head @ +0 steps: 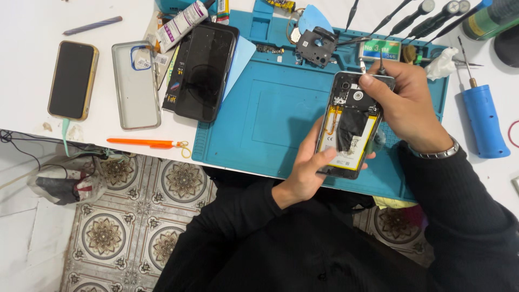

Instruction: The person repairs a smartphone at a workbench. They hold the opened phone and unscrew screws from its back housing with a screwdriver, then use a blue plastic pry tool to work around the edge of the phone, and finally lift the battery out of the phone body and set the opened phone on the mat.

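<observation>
- The left hand (308, 173) is wrapping around the open phone (351, 127) from below, with its thumb lying across the yellow battery side.
- The phone is being held up, tilted, just above the near right part of the blue work mat (259, 119).
- The right hand (408, 105) is closing its fingers on a thin screwdriver (381, 65) and is pressing the tip down near the top end of the phone, beside the camera part.
- It looks like the person is working on a tiny screw up there. I cannot tell if it is going in or coming out.
- The next move is calling for a steady phone, a straight tool and a soft turn, so the tip is not slipping onto the parts inside.
- A black phone (205, 70) is lying face up at the far left edge of the mat.
- A clear case (135, 84) and a gold phone (73, 78) are lying on the white table (32, 27), left of the mat.
- A blue-handled tool (483, 121) is lying past the mat's right edge.
</observation>
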Demonstrator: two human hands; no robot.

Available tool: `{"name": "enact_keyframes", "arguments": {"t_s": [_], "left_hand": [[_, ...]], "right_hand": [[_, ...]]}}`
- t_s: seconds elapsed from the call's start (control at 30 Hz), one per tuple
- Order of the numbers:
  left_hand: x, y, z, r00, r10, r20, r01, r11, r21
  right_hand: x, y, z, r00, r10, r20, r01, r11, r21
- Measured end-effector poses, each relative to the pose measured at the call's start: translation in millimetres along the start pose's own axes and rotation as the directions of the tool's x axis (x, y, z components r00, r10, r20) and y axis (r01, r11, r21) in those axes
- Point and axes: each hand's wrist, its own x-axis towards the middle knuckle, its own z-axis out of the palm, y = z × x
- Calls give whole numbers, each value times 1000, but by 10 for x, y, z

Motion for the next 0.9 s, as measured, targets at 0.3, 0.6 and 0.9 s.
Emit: {"name": "enact_keyframes", "arguments": {"t_s": [0.3,0.6,0.9], "left_hand": [[26,47,-31,1000,18,-11,-18,999,30],[83,30,-14,1000,-11,-19,11,1000,-2],[201,-70,4,1000,-1,-11,1,1000,-10]], "right_hand": [[30,-75,14,999,-28,-23,24,985,-169],[57,-13,-48,999,-30,-34,23,984,-179],[81,36,-183,998,-39,-49,29,981,-192]]}}
